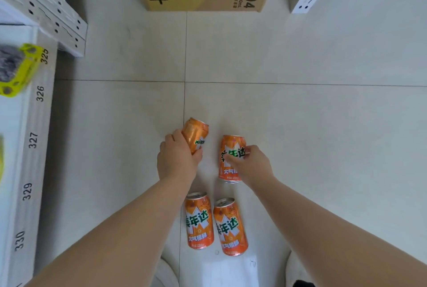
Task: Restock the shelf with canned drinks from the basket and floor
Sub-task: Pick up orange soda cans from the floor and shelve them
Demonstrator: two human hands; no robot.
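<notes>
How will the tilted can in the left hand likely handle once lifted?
The tilted can looks rigid, so the left hand wrapped round it should hold without crushing. Its glossy wall may be slippery. Being round and tilted, it would probably roll if let go.

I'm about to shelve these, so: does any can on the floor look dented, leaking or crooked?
No spill or dent shows. Only the left can, gripped by the left hand, is tilted; the right can and near cans point roughly the same way.
</notes>
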